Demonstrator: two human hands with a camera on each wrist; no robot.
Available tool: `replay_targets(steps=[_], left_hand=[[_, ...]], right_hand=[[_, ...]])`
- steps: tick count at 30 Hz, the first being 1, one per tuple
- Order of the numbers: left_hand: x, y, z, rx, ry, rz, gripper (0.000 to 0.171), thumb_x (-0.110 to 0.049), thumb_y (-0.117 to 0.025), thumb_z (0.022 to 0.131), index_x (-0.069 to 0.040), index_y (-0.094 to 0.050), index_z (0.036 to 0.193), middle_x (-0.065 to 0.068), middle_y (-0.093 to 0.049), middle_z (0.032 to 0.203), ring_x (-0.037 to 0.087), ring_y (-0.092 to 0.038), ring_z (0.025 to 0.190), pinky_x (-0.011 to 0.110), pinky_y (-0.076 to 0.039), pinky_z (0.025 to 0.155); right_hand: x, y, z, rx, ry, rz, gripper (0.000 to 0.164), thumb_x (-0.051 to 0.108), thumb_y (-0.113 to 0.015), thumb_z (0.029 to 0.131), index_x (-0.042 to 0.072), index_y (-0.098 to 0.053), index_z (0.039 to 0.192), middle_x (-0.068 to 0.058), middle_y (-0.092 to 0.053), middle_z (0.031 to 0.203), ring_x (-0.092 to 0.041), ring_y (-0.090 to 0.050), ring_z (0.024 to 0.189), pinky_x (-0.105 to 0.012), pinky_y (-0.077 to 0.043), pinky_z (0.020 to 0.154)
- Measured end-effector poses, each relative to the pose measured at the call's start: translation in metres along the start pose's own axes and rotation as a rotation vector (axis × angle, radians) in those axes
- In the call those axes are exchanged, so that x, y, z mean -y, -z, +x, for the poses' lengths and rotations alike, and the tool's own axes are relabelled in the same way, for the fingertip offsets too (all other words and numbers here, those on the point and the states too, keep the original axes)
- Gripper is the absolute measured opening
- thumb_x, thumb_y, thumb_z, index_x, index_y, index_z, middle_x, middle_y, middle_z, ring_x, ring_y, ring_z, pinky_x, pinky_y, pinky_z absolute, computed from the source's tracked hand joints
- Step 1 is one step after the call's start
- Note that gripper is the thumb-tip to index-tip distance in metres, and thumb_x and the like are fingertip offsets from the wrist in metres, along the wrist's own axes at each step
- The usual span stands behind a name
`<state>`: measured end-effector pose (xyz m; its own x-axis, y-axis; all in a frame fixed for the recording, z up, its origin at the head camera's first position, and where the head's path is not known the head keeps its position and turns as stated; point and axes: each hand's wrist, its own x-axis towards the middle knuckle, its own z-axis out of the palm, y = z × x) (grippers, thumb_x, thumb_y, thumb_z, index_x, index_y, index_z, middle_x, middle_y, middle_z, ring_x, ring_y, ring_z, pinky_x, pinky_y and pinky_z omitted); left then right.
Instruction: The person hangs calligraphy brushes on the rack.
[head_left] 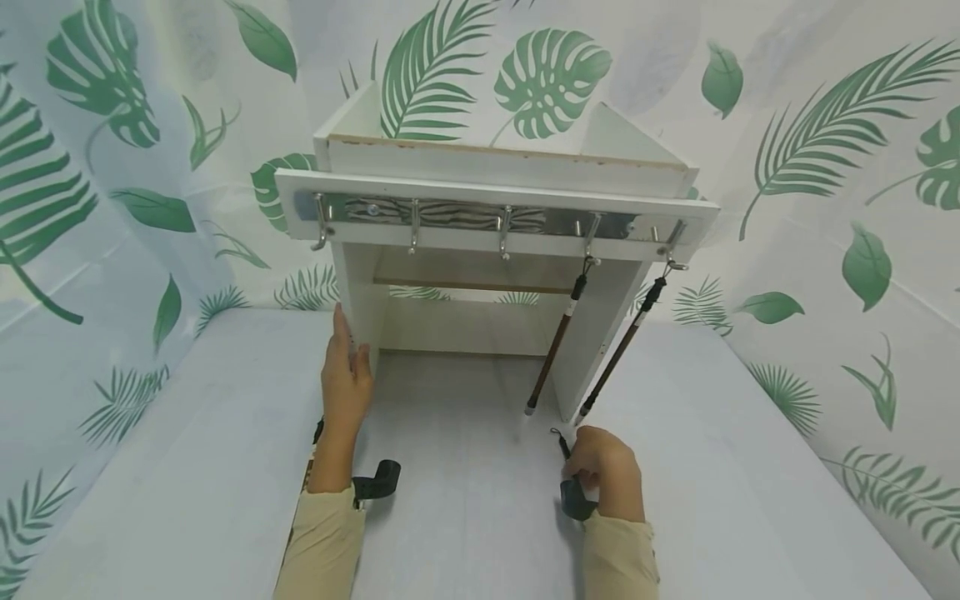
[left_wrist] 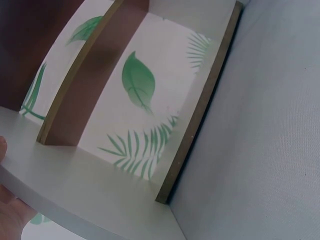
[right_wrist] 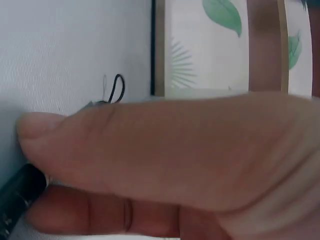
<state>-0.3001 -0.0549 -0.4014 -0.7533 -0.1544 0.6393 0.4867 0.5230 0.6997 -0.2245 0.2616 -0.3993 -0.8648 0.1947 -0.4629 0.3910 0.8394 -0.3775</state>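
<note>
A white shelf unit (head_left: 585, 333) stands on the table, with a rail of metal hooks (head_left: 505, 229) across its front. My left hand (head_left: 347, 387) rests at the front edge of the left side panel (left_wrist: 95, 195), fingers straight along the outside and thumb on the inner side. Below the right panel, my right hand (head_left: 609, 467) pinches a thin stick with a black end (right_wrist: 20, 197); its cord loop (right_wrist: 118, 89) sticks out past the thumb, and the hand hides its middle. Two brown sticks, one inner (head_left: 553, 354) and one outer (head_left: 618, 354), hang by loops from the two right-hand hooks.
Another stick (head_left: 318, 431) lies beside my left forearm, partly hidden by it. Black wrist mounts show on the left (head_left: 378, 480) and right (head_left: 576, 502) wrists. Leaf-printed cloth (head_left: 847, 275) encloses the white table (head_left: 465, 517) at the back and sides.
</note>
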Motion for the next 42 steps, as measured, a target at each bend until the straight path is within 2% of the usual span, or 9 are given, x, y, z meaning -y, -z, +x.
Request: replay_targets(steps=[4, 8, 12, 17, 21, 25, 29, 34, 42], left_hand=[[0.0, -0.001, 0.0, -0.004, 0.001, 0.002, 0.058, -0.008, -0.045, 0.095, -0.003, -0.016, 0.145, 0.029, -0.042, 0.128, 0.044, -0.041, 0.12, 0.058, -0.035, 0.095], [-0.001, -0.001, 0.0, -0.002, 0.009, 0.002, 0.058, -0.007, -0.044, 0.095, -0.004, -0.016, 0.145, 0.029, -0.042, 0.128, 0.043, -0.041, 0.12, 0.058, -0.035, 0.095], [-0.002, -0.001, 0.0, 0.007, 0.014, -0.008, 0.059, -0.007, -0.044, 0.095, -0.004, -0.015, 0.146, 0.029, -0.042, 0.128, 0.043, -0.041, 0.12, 0.058, -0.034, 0.096], [-0.002, -0.002, 0.001, 0.01, 0.012, 0.001, 0.059, -0.007, -0.044, 0.095, -0.005, -0.015, 0.146, 0.028, -0.042, 0.129, 0.043, -0.041, 0.12, 0.058, -0.035, 0.095], [-0.002, -0.001, 0.001, 0.0, -0.007, -0.001, 0.058, -0.007, -0.044, 0.095, -0.003, -0.015, 0.145, 0.029, -0.042, 0.128, 0.044, -0.042, 0.119, 0.059, -0.035, 0.094], [-0.002, 0.0, 0.001, -0.005, -0.008, -0.008, 0.058, -0.006, -0.044, 0.095, -0.003, -0.015, 0.145, 0.029, -0.042, 0.128, 0.044, -0.042, 0.119, 0.059, -0.035, 0.094], [-0.002, 0.001, 0.001, 0.0, 0.014, -0.011, 0.059, -0.006, -0.043, 0.095, -0.005, -0.014, 0.146, 0.028, -0.041, 0.129, 0.043, -0.041, 0.12, 0.059, -0.034, 0.095], [-0.002, 0.001, 0.001, -0.001, 0.016, -0.014, 0.059, -0.006, -0.044, 0.095, -0.005, -0.014, 0.146, 0.028, -0.042, 0.129, 0.043, -0.041, 0.12, 0.059, -0.034, 0.095], [0.0, 0.0, 0.001, -0.001, 0.0, -0.009, 0.058, -0.008, -0.044, 0.095, -0.004, -0.015, 0.145, 0.029, -0.042, 0.128, 0.043, -0.041, 0.12, 0.058, -0.034, 0.095]], right_hand=[[0.003, 0.0, 0.001, 0.024, -0.001, 0.023, 0.011, 0.004, -0.067, 0.074, -0.003, -0.06, 0.08, -0.01, -0.06, 0.067, -0.02, -0.059, 0.059, -0.025, -0.044, 0.051], [0.003, 0.003, 0.001, 0.014, 0.039, 0.05, 0.016, 0.003, -0.063, 0.075, -0.006, -0.062, 0.089, -0.011, -0.061, 0.072, -0.02, -0.061, 0.059, -0.028, -0.05, 0.054], [0.004, 0.01, -0.003, -0.039, 0.105, 0.082, 0.027, 0.005, -0.06, 0.076, -0.006, -0.058, 0.101, -0.013, -0.06, 0.08, -0.02, -0.061, 0.061, -0.03, -0.052, 0.056], [0.01, 0.023, -0.016, -0.107, 0.209, 0.091, 0.027, 0.009, -0.058, 0.079, -0.004, -0.055, 0.102, -0.012, -0.058, 0.079, -0.018, -0.057, 0.058, -0.03, -0.047, 0.054], [0.012, 0.031, -0.026, -0.168, 0.245, 0.094, 0.028, 0.012, -0.056, 0.081, -0.003, -0.054, 0.105, -0.01, -0.058, 0.077, -0.016, -0.056, 0.057, -0.029, -0.044, 0.054], [0.015, 0.04, -0.039, -0.251, 0.282, 0.083, 0.029, 0.015, -0.054, 0.084, -0.002, -0.052, 0.107, -0.01, -0.059, 0.08, -0.017, -0.056, 0.062, -0.031, -0.043, 0.056], [0.019, 0.047, -0.05, -0.353, 0.355, 0.084, 0.028, 0.016, -0.052, 0.085, 0.001, -0.052, 0.109, -0.01, -0.06, 0.085, -0.017, -0.054, 0.068, -0.03, -0.042, 0.058], [0.024, 0.05, -0.063, -0.461, 0.453, 0.138, 0.027, 0.014, -0.051, 0.087, 0.003, -0.052, 0.112, -0.009, -0.061, 0.085, -0.015, -0.059, 0.069, -0.027, -0.044, 0.058], [0.034, 0.049, -0.082, -0.675, 0.576, 0.207, 0.026, 0.011, -0.055, 0.088, 0.002, -0.052, 0.112, -0.01, -0.062, 0.085, -0.022, -0.062, 0.079, -0.025, -0.047, 0.061]])
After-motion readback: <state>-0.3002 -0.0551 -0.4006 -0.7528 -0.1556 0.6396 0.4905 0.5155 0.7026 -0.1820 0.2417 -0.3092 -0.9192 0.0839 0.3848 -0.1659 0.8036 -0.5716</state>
